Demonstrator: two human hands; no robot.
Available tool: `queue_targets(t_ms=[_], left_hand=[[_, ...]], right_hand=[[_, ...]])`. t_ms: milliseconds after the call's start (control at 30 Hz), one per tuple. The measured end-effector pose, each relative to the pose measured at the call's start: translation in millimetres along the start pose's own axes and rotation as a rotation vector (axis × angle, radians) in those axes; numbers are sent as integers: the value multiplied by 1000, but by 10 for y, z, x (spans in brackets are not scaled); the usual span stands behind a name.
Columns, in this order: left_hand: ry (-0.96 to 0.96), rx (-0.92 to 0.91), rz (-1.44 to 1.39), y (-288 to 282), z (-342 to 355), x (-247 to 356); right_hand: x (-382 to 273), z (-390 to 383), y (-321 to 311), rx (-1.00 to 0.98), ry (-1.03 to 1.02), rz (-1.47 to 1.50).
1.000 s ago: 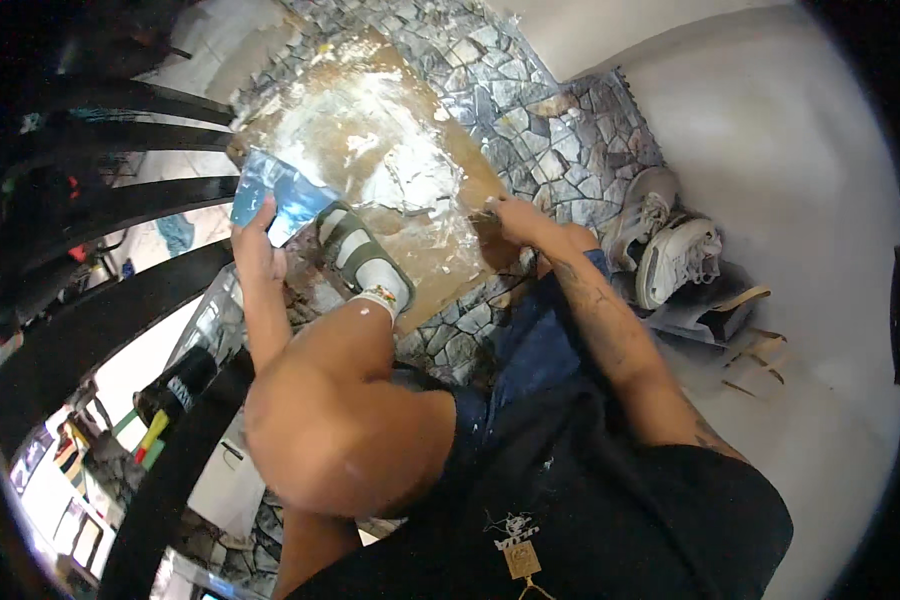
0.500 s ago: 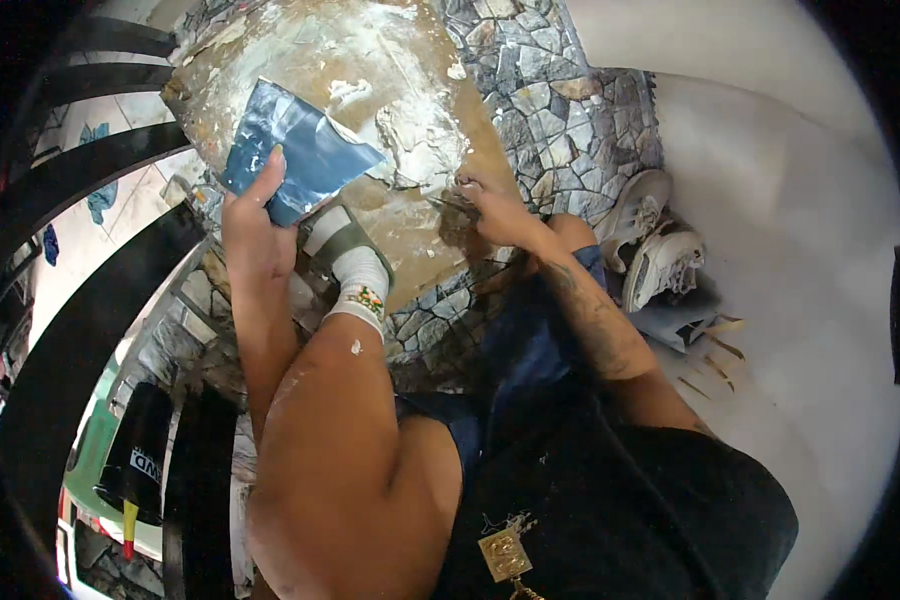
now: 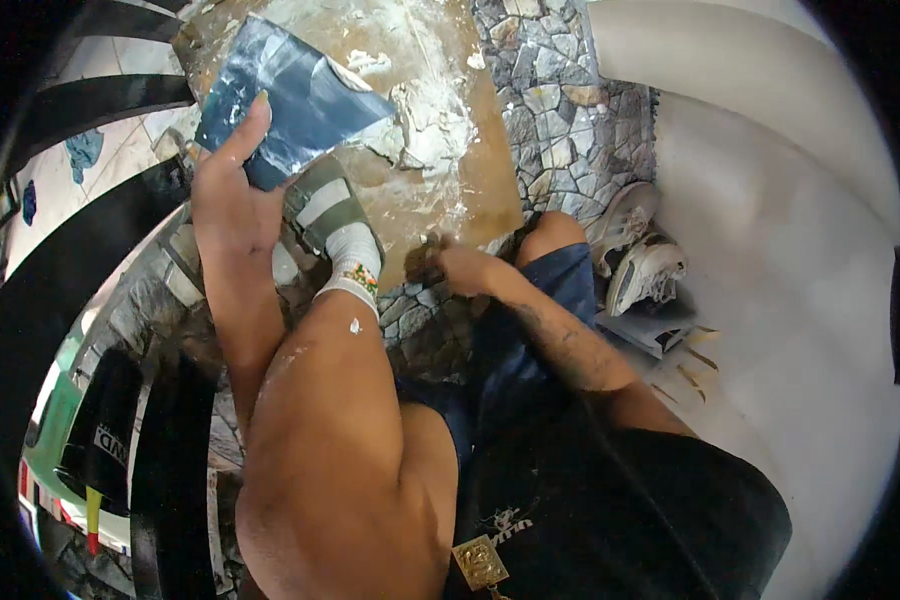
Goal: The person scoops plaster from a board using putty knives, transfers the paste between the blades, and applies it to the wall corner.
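Observation:
My left hand (image 3: 232, 180) grips the lower edge of a blue, flat, stiff-looking sheet (image 3: 295, 105) with the thumb on top. White smears mark its surface, and one edge shows a whitish rim. Under it lies a tan board (image 3: 495, 190) strewn with white paste (image 3: 432, 135), thick in lumps near the middle. My right hand (image 3: 465, 266) is closed by the board's near edge, beside my sandalled foot (image 3: 332, 205). Something small and dark (image 3: 425, 260) shows at its fingertips, too blurred to name.
Black curved bars (image 3: 90, 225) run along the left, with a black cylinder (image 3: 105, 425) near them. Stone-patterned flooring (image 3: 550, 110) surrounds the board. A pair of sneakers (image 3: 645, 270) sits at right on a grey box or bag (image 3: 645, 332), beside a pale wall (image 3: 770, 250).
My right hand has drawn back toward me and to the left, off the paste to the board's near edge. The left hand, still holding the blue sheet, has shifted slightly up and left.

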State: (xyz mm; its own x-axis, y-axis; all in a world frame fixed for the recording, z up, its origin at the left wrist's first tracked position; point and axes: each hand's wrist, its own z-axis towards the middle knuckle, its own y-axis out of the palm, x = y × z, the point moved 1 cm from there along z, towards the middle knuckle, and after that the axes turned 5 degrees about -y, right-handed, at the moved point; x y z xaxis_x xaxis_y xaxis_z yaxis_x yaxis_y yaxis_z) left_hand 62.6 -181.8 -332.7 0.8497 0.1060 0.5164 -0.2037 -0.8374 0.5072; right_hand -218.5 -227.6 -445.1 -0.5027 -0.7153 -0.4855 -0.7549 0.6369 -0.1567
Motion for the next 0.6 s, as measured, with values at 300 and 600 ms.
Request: queue_targets(t_ms=[300,600], left_hand=[[-46,-10,-61,39,147,-141],[-10,-13,-58,-39,116,-121]], right_hand=[[568,-192,-198,238,135,-122],[106,-54,210,-244,-54,65]])
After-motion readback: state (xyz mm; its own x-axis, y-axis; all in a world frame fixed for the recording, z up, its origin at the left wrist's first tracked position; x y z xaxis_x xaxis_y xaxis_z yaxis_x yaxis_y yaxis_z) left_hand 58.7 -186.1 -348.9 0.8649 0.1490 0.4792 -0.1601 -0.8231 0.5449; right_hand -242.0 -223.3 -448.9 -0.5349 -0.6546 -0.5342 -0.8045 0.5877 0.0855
